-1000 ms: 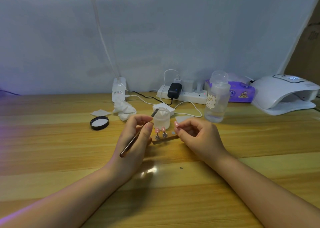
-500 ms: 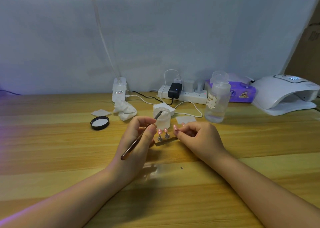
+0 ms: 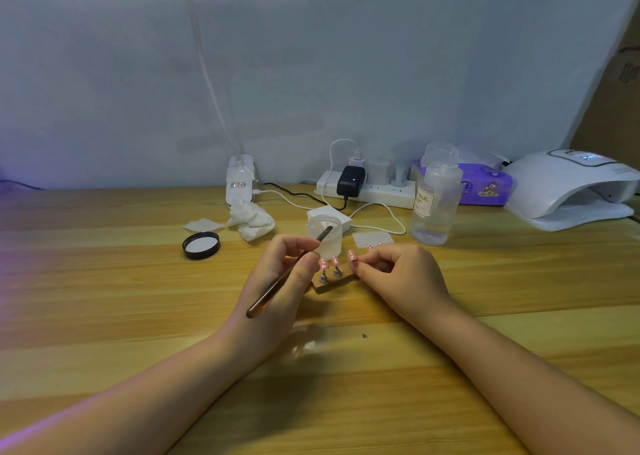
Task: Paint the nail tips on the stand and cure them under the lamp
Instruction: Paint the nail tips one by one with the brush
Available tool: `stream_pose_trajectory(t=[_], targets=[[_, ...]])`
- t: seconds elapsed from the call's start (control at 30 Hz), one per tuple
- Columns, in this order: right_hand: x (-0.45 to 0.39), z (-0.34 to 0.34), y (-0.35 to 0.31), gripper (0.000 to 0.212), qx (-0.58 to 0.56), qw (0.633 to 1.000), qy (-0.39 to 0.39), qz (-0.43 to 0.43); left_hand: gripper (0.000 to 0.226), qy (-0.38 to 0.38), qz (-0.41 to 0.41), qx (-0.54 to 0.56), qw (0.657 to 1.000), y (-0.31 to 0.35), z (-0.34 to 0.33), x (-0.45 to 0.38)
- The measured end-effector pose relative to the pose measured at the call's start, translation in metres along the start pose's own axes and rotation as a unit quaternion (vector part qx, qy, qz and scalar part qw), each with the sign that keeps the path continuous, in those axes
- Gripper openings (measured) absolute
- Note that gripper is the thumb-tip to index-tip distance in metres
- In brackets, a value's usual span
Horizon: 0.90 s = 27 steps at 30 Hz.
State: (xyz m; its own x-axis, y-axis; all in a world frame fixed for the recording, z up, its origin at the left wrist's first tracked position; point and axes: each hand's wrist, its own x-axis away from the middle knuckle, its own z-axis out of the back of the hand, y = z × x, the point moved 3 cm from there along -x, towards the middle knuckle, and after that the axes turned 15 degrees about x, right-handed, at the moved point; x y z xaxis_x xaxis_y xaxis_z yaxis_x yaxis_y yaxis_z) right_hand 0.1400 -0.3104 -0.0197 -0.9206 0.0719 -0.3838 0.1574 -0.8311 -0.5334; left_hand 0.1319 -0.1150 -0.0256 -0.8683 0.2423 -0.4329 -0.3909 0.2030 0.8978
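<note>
A small brown stand (image 3: 337, 285) lies on the wooden table between my hands, with two pink nail tips (image 3: 329, 263) on metal holders standing on it. My left hand (image 3: 277, 292) grips a thin brown brush (image 3: 284, 274) whose far end reaches the rim of a small frosted jar (image 3: 327, 238) behind the stand. My right hand (image 3: 401, 278) has its fingers curled round the stand's right end and hides that part. The white curing lamp (image 3: 568, 188) sits at the far right.
A clear bottle labelled NAIL (image 3: 434, 198) stands right of the jar. A black lid (image 3: 201, 245), crumpled tissue (image 3: 251, 217), cotton pads, a power strip with cables (image 3: 367, 188) and a purple wipes pack (image 3: 485, 184) lie along the back.
Both hands and the stand shifted slightly right and toward me. The brush tip rose from beside the nail tips to the jar's rim.
</note>
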Motion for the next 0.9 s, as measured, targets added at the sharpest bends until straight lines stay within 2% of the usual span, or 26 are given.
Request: stream_pose_trajectory(t=[0.37, 0.53, 0.73, 0.9], targets=[[-0.002, -0.002, 0.001, 0.014, 0.065, 0.997, -0.04, -0.012, 0.025, -0.012, -0.001, 0.003, 1.0, 0.001, 0.0, 0.0], [0.002, 0.001, -0.001, 0.009, 0.09, 0.996, -0.01, -0.024, 0.021, -0.006, -0.019, -0.01, 1.0, 0.004, -0.003, 0.001], [0.001, 0.008, 0.002, 0.015, 0.197, 0.978, 0.015, -0.068, 0.019, -0.051, -0.009, 0.016, 0.999, 0.007, -0.011, 0.005], [-0.001, 0.007, 0.005, 0.016, 0.173, 0.983, -0.01, -0.054, 0.016, -0.045, -0.02, -0.009, 0.999, 0.009, -0.01, 0.005]])
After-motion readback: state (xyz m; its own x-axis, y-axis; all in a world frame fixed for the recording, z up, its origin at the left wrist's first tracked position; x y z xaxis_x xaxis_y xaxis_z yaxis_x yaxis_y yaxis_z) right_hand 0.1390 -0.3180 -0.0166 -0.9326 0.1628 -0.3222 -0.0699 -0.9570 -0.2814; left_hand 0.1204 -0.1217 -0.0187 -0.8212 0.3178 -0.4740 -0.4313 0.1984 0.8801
